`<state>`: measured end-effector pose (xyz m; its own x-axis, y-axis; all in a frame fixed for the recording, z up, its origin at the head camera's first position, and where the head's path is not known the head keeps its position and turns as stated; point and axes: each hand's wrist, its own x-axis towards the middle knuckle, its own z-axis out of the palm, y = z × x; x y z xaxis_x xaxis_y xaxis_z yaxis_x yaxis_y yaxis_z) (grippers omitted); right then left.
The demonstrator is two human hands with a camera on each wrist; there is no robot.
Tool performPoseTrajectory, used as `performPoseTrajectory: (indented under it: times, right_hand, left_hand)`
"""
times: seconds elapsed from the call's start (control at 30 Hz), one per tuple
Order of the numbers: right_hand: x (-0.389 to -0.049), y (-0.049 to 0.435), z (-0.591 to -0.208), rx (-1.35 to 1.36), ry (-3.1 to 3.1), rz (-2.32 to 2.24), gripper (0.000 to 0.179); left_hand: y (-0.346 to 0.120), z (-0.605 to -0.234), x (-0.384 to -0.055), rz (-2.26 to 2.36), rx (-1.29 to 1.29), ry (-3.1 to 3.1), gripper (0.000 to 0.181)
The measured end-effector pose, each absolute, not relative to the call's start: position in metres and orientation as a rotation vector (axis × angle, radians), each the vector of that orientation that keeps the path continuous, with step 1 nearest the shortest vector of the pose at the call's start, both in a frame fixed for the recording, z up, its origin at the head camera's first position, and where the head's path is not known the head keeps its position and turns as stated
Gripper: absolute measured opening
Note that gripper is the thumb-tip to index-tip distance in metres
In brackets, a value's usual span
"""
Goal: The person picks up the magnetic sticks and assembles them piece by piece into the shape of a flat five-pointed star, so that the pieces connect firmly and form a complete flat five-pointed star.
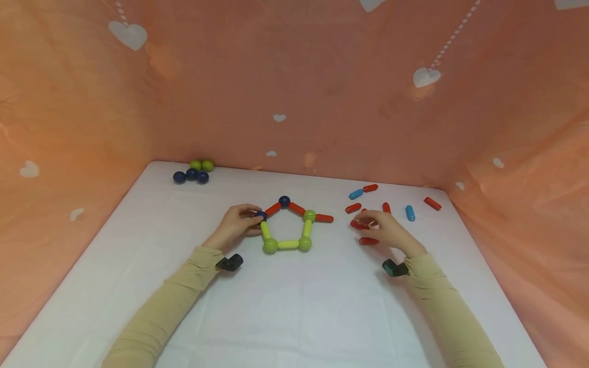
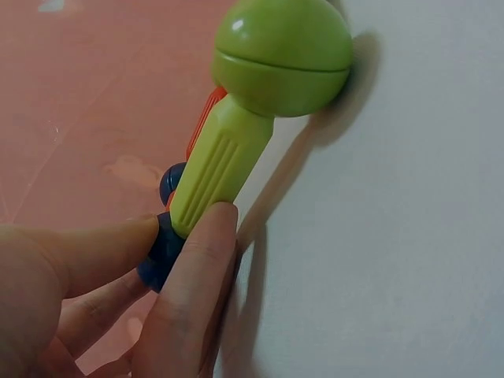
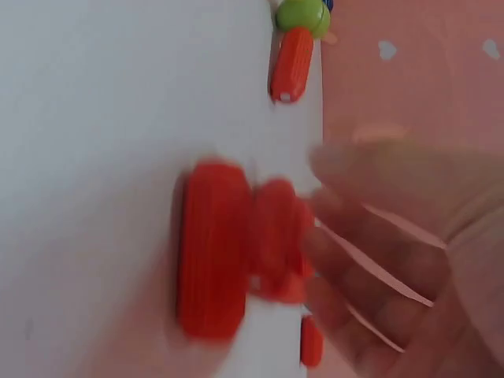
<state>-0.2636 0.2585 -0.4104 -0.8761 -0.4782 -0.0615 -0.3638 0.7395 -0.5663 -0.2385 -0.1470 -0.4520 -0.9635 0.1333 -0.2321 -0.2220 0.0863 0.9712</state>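
A five-sided ring of balls and rods lies on the white table (image 1: pixel 294 306). At its left corner my left hand (image 1: pixel 234 225) pinches a dark blue ball (image 2: pixel 160 256) between thumb and fingers. A yellow-green rod (image 2: pixel 216 169) runs from that ball to a green ball (image 2: pixel 283 59). On the ring's right side, a red rod (image 1: pixel 324 218) sticks outward from another green ball (image 1: pixel 309 216). My right hand (image 1: pixel 386 230) hovers over loose red rods, its thumb apart from the bent fingers. One red rod (image 3: pixel 272 228) is near those fingertips; blur hides any contact.
Dark blue balls (image 1: pixel 179 177) and green balls (image 1: pixel 208 165) cluster at the back left. Around the right hand lie several loose red rods (image 1: pixel 353 208) and blue rods (image 1: pixel 410 213). A peach cloth (image 1: pixel 322 102) with hearts hangs behind the table.
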Motion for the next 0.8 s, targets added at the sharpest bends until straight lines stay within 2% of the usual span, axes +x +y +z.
performPoseTrajectory:
  times: [0.1,0.4,0.8]
  right_hand:
    - [-0.257,0.268,-0.41,-0.654,2.714,-0.761,0.038]
    - [-0.253,0.27,-0.418,-0.697,2.665,-0.704,0.023]
    - [-0.244,0.205,-0.423,-0.864,2.624,-0.814,0.023]
  left_hand:
    - [-0.148,-0.451,-0.239,1.957,-0.083,2.095,0.042]
    - [-0.149,-0.452,-0.24,1.956,-0.072,2.093,0.041]
    - [-0.149,-0.453,-0.239,1.949,-0.087,2.096,0.04]
